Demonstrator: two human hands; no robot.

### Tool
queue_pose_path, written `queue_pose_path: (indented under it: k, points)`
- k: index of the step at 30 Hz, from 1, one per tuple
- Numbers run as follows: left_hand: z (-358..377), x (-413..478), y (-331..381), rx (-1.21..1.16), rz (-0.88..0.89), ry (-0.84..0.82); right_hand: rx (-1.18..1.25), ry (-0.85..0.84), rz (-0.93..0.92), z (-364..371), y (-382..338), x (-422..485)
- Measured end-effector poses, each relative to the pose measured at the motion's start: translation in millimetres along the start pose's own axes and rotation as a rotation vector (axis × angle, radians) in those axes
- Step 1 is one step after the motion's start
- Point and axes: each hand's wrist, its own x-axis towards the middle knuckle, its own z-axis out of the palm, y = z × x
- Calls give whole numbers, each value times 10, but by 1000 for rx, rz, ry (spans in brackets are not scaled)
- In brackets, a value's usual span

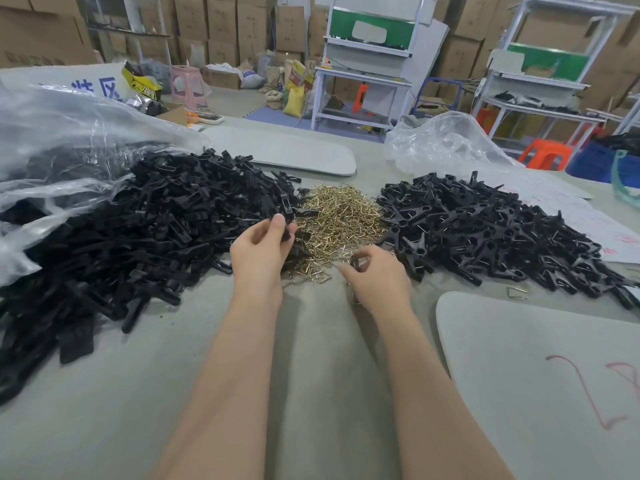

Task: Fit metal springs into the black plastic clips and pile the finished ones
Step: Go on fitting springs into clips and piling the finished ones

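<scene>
The left hand [259,251] pinches a black clip [289,218] by its near end, its length aimed at the table's [138,393] far edge, while the right hand [379,277] pinches a small dark piece [356,263].

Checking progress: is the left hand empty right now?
No, the left hand pinches a black plastic clip between thumb and fingers, at the edge of the brass spring pile.

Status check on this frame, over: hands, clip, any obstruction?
Left hand grips a black clip beside the spring pile. Right hand pinches a small part, type unclear. Finished pile at right, nothing blocking it.
</scene>
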Motion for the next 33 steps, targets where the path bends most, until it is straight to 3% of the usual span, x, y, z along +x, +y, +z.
queue_pose_path:
  k: [3,6,10,13,17,22,27,33]
  points:
    - [-31,0,40,-106,-16,4,74,103,-68,-17,-7,0]
    - [-22,6,37,-68,18,15,300,182,-192,-62,-78,-42]
    - [11,-7,54,-25,112,20,611,-83,-316,59,-323,-141]
    - [27,-35,70,-13,186,10,311,-84,-339,156,-328,-122]
    - [51,-40,19,46,179,3,-133,-45,-185,210,-185,-65]
    - [49,-17,-74,139,82,-33,-219,9,-171,338,-274,-108]
    - [26,10,-111,243,82,-65,-29,-4,-207,293,-232,-83]
    - [10,-35,-208,919,400,-199,741,16,-36,-100,-40,16]
